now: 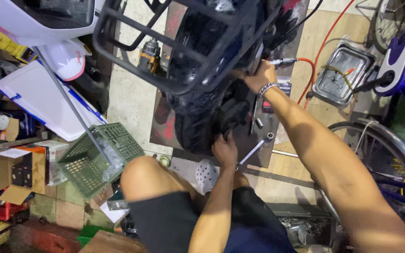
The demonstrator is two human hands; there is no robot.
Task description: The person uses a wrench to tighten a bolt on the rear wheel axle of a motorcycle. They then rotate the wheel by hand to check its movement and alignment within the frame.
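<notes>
Both hands work the wheel (198, 126) — left hand (224, 149) beneath, right hand (260, 75) above.

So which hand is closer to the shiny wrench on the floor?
Left. The left hand is right beside the wrench, nearly touching its handle end. The right hand is up higher, holding an air tool by the wheel.

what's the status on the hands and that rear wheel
Left hand on rear wheel hub. Right hand grips air tool. Wrench lies beside.

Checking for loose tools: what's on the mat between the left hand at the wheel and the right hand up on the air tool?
In the head view, between the left hand and right hand, a wrench and a small socket lie on the dark mat.
</notes>
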